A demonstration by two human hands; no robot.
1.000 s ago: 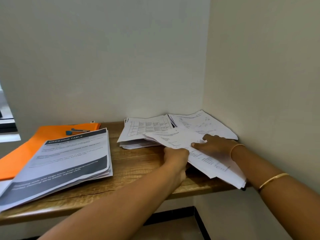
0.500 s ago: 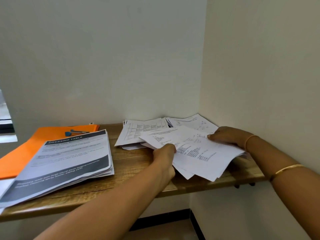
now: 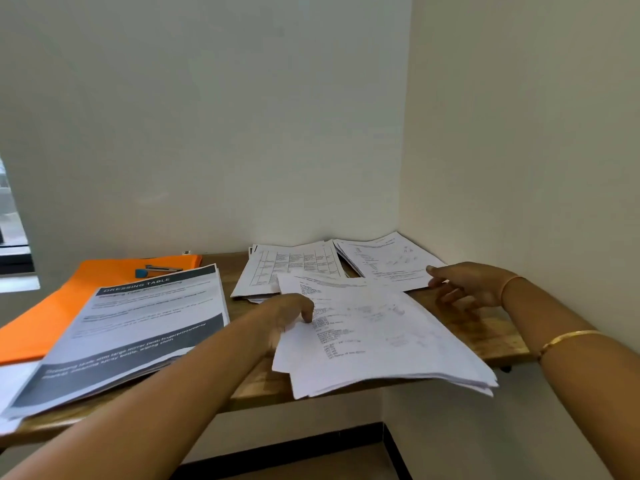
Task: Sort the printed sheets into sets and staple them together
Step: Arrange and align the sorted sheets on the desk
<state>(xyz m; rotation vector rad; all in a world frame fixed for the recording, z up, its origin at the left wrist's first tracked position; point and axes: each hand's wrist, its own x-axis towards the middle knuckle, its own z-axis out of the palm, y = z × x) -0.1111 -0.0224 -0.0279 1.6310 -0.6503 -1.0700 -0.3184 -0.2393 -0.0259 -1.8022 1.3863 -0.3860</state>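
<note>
A loose stack of printed sheets (image 3: 381, 344) lies tilted over the front edge of the wooden desk (image 3: 491, 334). My left hand (image 3: 287, 317) grips the stack's left edge, thumb on top and fingers underneath. My right hand (image 3: 464, 285) is off the stack, fingers relaxed and spread, its index fingertip at the corner of a back-right pile of sheets (image 3: 384, 261). Another pile with a printed table (image 3: 291, 271) lies behind the held stack. A blue and grey stapler (image 3: 156, 270) rests on an orange folder (image 3: 62, 306) at the back left.
A thick stack headed "DRESSING TABLE" (image 3: 138, 327) lies on the left, overlapping the orange folder. Walls close the desk in at the back and on the right. A window edge (image 3: 14, 244) shows at far left. The floor lies below the desk's front edge.
My right hand let go of the stack and moved back right toward the corner pile. My left hand drew the stack nearer the front edge.
</note>
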